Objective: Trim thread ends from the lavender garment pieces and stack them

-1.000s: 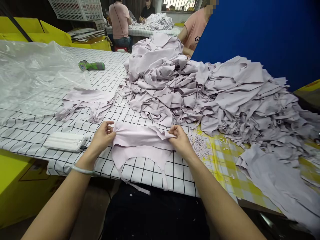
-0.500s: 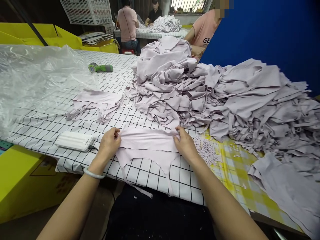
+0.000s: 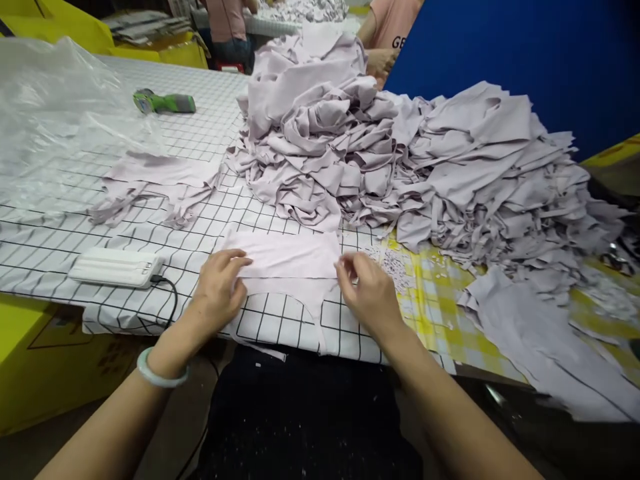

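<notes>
Having a dark-clothed lap (image 3: 305, 413) nearest, and trailing the narrow straps (image 3: 319, 333) of a pale pink strappy garment piece (image 3: 295, 257) toward it. Apparently smoothing and squaring that piece, spreading flat on the grid-patterned tablecloth (image 3: 360, 333) at near middle, showing faint creases, a line across the band and a scooped cutout on the near side. Resting the left hand (image 3: 217, 290) on its left side, unclenched, with parted fingers; curling the right hand (image 3: 373, 290) at its right edge, not revealing for certain any pinch on the cloth. Probably calling next for light fingertip contact at both sides, easing out creases without dragging the straps. Placing a white power bank (image 3: 117, 267) at near left, with fabric scraps (image 3: 397, 267) and a loose fabric panel (image 3: 530, 333) on the right, partly over a yellow checked cloth (image 3: 453, 340). Lying farther left, a second garment piece (image 3: 160, 170), looking more crumpled; heaping a big garment pile (image 3: 320, 120) beyond at centre and right. Showing a clear plastic sheet (image 3: 50, 127) and green handheld tool (image 3: 173, 103) at far left, then a co-worker in pink (image 3: 393, 30) behind the heap.
</notes>
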Motion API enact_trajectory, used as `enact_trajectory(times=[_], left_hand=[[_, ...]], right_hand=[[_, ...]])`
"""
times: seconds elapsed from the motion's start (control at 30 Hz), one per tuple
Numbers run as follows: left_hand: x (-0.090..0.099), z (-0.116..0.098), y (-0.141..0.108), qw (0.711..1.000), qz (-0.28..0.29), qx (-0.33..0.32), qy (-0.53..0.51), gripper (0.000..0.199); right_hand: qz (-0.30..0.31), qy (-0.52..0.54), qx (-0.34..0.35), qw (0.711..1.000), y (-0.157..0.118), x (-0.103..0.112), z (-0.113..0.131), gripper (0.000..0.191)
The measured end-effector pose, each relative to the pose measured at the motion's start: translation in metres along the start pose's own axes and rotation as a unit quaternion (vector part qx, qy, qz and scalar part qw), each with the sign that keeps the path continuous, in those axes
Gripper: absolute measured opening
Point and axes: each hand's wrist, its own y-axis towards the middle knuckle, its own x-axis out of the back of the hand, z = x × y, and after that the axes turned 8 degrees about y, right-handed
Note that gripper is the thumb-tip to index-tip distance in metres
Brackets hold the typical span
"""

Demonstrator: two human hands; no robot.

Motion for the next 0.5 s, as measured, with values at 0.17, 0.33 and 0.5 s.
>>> enact_trajectory(times=[0.17,0.33,0.5], left_hand=[[-0.032,-0.075,-0.005,0.953,0.04,-0.154,-0.256,0.032],[-0.057,-0.094,-0.01,0.937,0.11,-0.131,-0.306,0.029],[-0.059,-0.086,-0.012,0.934,0.165,-0.13,-0.29,0.038]], right_hand=[[0.234,0.129,-0.189,0.945,-0.13,-0.003,0.003,0.03],[0.179,0.299,-0.273,0.897,-0.142,-0.04,-0.011,0.043],[0.149,0.342,-0.273,0.887,-0.148,-0.007,0.0,0.038]])
